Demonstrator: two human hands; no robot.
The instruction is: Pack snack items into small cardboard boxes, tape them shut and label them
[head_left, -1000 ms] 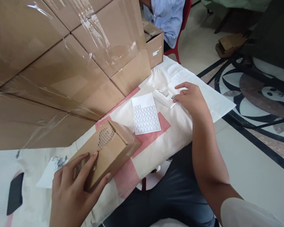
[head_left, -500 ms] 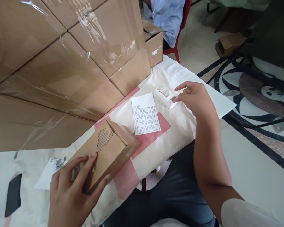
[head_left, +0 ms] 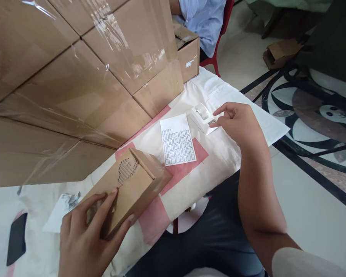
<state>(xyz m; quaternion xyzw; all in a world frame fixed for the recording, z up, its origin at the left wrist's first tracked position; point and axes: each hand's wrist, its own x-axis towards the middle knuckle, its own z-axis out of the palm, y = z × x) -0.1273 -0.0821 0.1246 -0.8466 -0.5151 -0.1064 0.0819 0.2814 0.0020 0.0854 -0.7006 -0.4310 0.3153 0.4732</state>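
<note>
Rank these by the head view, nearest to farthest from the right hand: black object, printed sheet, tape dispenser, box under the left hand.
1. Tape dispenser: right at the right hand.
2. Printed sheet: just left of the dispenser.
3. Box: farther left, under the left hand.
4. Black object: near the picture's left edge.

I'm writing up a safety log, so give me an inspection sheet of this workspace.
Surface: creased white-and-pink cloth.
Work items: cardboard box, ridged corrugation exposed on top; white tape dispenser; label sheet, upper part blank.
Clutter: printed paper, black flat object.
Hands: left hand spread over the box; right hand at one end of the dispenser, thumb and index finger apart.
Cables: nothing seen that is clearly one.
Surroundings: taped carton stack, person in blue shirt, red chair, floor carton.
</note>
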